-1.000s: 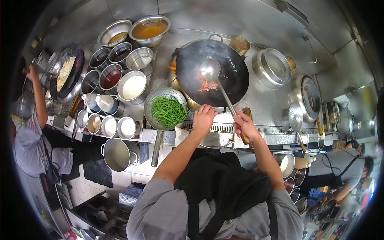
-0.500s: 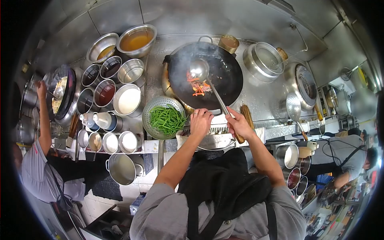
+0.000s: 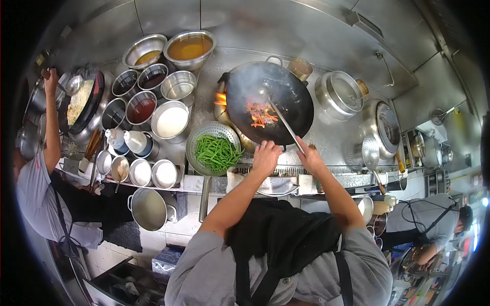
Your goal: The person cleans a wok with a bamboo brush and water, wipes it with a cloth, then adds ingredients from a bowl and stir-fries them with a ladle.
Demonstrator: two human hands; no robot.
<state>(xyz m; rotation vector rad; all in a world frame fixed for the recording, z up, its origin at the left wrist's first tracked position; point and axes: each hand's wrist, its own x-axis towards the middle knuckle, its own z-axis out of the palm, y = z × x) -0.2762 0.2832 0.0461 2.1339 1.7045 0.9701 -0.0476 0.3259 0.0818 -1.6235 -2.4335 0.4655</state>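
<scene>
A black wok (image 3: 296, 102) sits on the burner, with steam over it and orange strips and small bits of food (image 3: 262, 114) inside. My right hand (image 3: 310, 157) is wrapped round the handle of a metal ladle (image 3: 286, 122), whose bowl is hard to make out in the steam. At the wok's near rim, my left hand (image 3: 267, 157) has its fingers bent over the edge beside a pale cloth (image 3: 237, 178); the exact grip is hidden. Left of the wok, green beans (image 3: 216, 152) lie in a perforated strainer (image 3: 193, 153).
Sauce and seasoning pots (image 3: 170, 121) and two bowls of yellowish liquid (image 3: 190, 48) stand on the left. Flames (image 3: 220, 99) show at the wok's left side. A stacked pot (image 3: 343, 94) and a skimmer (image 3: 370, 153) are on the right. Co-workers (image 3: 38, 186) appear at both sides.
The ladle has turned and its round bowl no longer shows plainly. The wok's near rim stays under my left hand. Flames show again at the left. The camera view has shifted slightly.
</scene>
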